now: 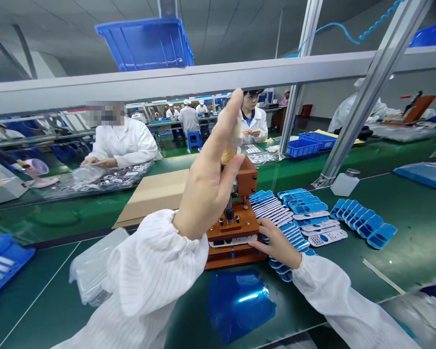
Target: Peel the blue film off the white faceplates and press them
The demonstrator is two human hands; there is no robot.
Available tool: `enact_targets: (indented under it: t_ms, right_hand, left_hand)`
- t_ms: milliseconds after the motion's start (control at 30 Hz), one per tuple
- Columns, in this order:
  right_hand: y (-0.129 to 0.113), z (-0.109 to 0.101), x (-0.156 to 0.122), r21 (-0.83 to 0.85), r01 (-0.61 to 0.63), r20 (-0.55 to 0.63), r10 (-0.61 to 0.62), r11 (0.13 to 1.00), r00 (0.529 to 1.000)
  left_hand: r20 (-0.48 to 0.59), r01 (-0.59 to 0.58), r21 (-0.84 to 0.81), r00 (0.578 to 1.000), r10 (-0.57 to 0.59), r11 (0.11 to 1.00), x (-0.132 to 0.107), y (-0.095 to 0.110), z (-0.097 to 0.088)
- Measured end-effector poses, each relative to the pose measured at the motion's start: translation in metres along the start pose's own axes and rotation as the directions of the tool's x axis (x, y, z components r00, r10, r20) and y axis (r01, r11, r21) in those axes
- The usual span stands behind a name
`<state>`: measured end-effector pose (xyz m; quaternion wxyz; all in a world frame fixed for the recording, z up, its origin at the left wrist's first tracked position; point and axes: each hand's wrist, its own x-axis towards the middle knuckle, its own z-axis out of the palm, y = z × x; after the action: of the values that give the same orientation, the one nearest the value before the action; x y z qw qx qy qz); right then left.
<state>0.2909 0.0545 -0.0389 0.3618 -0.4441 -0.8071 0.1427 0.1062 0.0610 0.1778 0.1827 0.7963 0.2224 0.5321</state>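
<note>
An orange-brown hand press (236,228) stands in front of me, with a dark plunger above its upper plate. My left hand (207,179) is raised at its top, around a pale, yellowish lever handle (228,155); the index finger points up, the thumb lies across, and the other fingers are hidden. At the press's right side is my right hand (278,242), thumb and fingers at the end of a white slotted panel (236,241) lying between the plates. Rows of blue-and-white remote-control-shaped panels (305,213) lie beside that hand.
A blue film sheet (240,303) lies before the press. Left are a cardboard box (156,194), a clear plastic bag (94,264) and a blue basket (3,264). More blue panels (365,220) and a white bottle (345,183) stand right. A metal rail (203,80) crosses above; co-workers sit opposite.
</note>
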Motion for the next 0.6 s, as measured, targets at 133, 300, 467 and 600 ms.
enact_targets:
  t_ms: [133,300,467,600]
  right_hand:
    - [0.001,0.002,0.002,0.025,-0.062,0.034,0.061,0.998,0.998]
    - [0.000,0.003,0.004,0.044,-0.109,0.050,0.106,0.993,0.993]
    - [0.000,0.006,0.005,0.087,-0.130,0.058,0.125,0.988,0.990]
    - [-0.002,0.007,0.004,0.093,-0.180,0.075,0.173,0.979,0.982]
  left_hand:
    - [-0.184,0.076,0.249,0.983,-0.030,0.966,-0.058,-0.023,-0.034]
    - [-0.077,0.582,0.602,0.724,-0.685,0.547,-0.182,-0.085,-0.094]
    - [-0.088,0.447,0.858,0.612,-0.786,0.252,-0.269,-0.111,-0.125]
    - [-0.108,0.536,0.818,0.498,-0.861,0.208,-0.269,-0.117,-0.132]
